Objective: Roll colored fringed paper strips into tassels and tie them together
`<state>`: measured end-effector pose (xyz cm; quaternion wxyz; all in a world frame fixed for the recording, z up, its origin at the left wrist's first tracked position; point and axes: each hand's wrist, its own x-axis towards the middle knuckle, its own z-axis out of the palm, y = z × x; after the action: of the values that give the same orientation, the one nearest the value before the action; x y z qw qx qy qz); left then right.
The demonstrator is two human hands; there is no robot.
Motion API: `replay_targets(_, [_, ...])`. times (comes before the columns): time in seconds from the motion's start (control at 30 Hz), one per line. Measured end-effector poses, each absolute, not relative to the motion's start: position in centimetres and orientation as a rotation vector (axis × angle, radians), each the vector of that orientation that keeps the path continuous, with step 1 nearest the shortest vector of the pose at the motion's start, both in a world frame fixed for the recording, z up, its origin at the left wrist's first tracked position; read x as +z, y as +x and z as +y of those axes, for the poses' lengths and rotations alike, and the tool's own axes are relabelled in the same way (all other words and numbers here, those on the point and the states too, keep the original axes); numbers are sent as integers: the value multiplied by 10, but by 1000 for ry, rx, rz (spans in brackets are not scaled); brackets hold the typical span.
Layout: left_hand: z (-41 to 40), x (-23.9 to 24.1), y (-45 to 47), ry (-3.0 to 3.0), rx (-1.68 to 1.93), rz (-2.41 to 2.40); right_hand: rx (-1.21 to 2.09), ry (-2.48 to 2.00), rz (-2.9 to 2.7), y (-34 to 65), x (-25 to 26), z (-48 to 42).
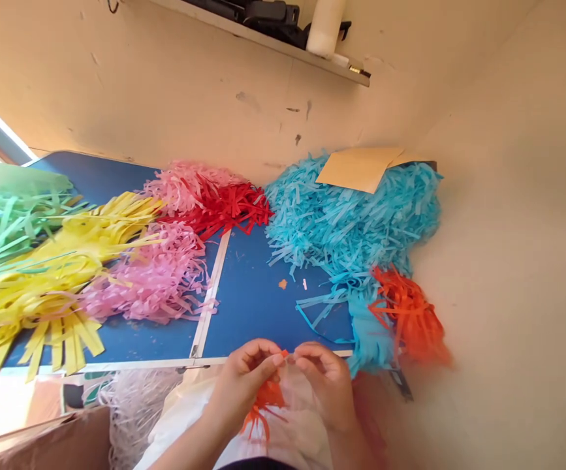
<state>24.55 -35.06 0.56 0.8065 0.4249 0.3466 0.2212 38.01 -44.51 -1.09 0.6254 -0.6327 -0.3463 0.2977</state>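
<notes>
Low in front of me, just past the near edge of the blue table (258, 307), my left hand (248, 372) pinches orange fringed tissue paper (269, 395) at its top. The cut strips of that paper dangle below my fingers. Close beside it, my right hand (329, 385) is closed in a pinch by the paper's top end. Something thin and pale seems to be between its fingertips, too small to name. Another orange fringe bundle (412, 313) hangs off the table's right end, next to a large heap of light blue fringe (351, 222).
Yellow fringe (77, 241), green fringe (18, 219), pink fringe (155, 281) and red fringe (228, 205) cover the left side. A tan paper sheet (358, 168) lies on the blue heap. A wall shelf (263, 39) is above. A cardboard box (47, 440) stands lower left.
</notes>
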Motion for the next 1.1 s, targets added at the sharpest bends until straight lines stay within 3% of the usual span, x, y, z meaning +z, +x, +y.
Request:
replay_targets(0.4, [-355, 10, 241, 1382, 648, 750, 692, -1363, -680, 362, -29, -449])
replay_targets(0.83, [-353, 12, 241, 1880, 957, 677, 583, -1564, -823, 363, -13, -450])
replay_targets(1.1, [-352, 17, 241, 1896, 872, 629, 733, -1389, -683, 358, -25, -451])
